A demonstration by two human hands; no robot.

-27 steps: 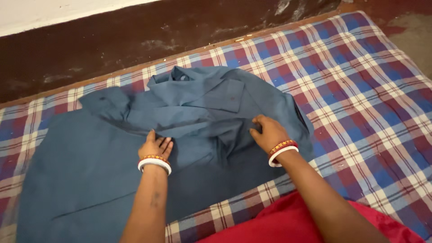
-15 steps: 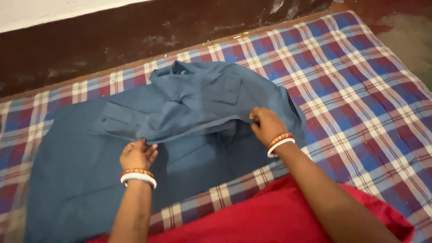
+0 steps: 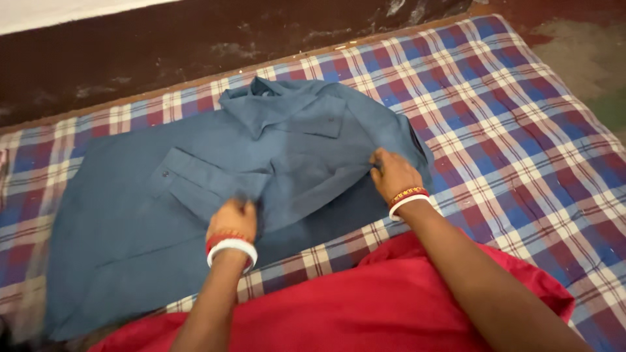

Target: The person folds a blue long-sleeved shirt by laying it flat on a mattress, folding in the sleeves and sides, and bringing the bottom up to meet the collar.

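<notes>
- A blue-grey cotton shirt (image 3: 195,215) lay front-up and spread across a plaid mattress, its collar toward the far edge.
- Two flapped chest pockets showed, each with a button.
- One front panel lay folded over the other, its edge pinched at both ends.
- The cloth was creased and lay mostly flat.

Two bare forearms reaching forward from the lower edge of the view. Left hand (image 3: 235,218) low and near the body, knuckles up, fingers curled under in a pinch, wrist ringed by red and white bangles. Right hand (image 3: 393,173) farther forward and well apart from the left, fingers bent and closed in a pinch, thumb side upward, matching bangles at the wrist, forearm angled up from the lower right.
</notes>
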